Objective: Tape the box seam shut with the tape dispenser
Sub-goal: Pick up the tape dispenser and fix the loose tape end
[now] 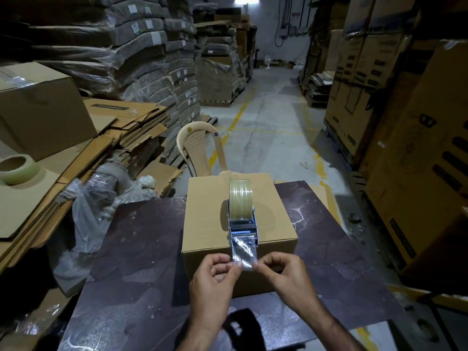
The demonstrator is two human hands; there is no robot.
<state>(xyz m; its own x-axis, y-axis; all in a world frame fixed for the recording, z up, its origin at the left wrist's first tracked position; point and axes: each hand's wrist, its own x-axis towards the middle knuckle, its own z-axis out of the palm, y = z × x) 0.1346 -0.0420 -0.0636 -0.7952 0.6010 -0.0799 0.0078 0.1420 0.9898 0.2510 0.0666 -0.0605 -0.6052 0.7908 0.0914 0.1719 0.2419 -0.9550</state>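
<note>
A closed brown cardboard box (210, 214) stands on a dark table (141, 249). On top of the box, along its middle, rests the tape dispenser (241, 214) with a roll of clear tape. A strip of clear tape (244, 254) hangs from the dispenser over the box's near edge. My left hand (215, 277) pinches the strip's left corner and my right hand (283, 272) pinches its right corner, both in front of the box's near face.
A beige plastic chair (200, 148) stands behind the box. Flattened cartons (126, 127), a large box (38, 107) and a spare tape roll (17, 169) lie at the left. Tall stacked cartons (405, 122) line the right. An aisle (273, 117) runs ahead.
</note>
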